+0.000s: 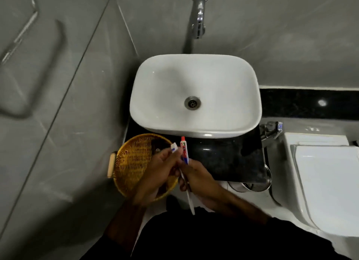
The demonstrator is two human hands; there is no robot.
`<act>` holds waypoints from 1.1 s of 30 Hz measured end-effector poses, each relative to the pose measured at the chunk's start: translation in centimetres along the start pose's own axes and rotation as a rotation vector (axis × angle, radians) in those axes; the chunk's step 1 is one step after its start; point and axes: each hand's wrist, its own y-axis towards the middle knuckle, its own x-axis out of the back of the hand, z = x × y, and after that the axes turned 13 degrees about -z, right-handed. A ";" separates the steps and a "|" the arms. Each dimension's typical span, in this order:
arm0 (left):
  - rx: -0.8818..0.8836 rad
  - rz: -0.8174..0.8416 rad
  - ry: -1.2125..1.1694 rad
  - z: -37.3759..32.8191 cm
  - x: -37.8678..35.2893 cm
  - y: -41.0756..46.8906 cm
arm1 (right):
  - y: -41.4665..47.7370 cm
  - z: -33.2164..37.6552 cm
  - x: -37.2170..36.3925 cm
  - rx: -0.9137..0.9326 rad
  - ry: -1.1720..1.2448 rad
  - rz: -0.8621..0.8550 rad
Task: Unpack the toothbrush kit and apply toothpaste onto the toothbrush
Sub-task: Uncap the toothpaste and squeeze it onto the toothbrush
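Note:
A white toothbrush [174, 147] points its head up and away from me, and its long handle runs down between my hands toward my body. My left hand [159, 172] grips the brush just below the head, over the basket. A small red, white and blue toothpaste tube [184, 151] stands upright beside the brush head, red cap on top. My right hand [200, 180] pinches the tube's lower end. The brush handle passes along this hand's curled fingers. I cannot tell whether any paste lies on the bristles.
A round woven yellow basket [128, 162] sits on the black counter [223, 158] at the left, below a white basin [194, 127] and chrome tap [200, 16]. A white toilet [326, 178] stands to the right, and a metal bin [252, 186] sits under the counter edge.

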 end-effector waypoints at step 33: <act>-0.049 -0.468 0.422 6.0 10.8 7.8 | 1.6 -4.9 -9.9 -0.091 -0.229 -0.256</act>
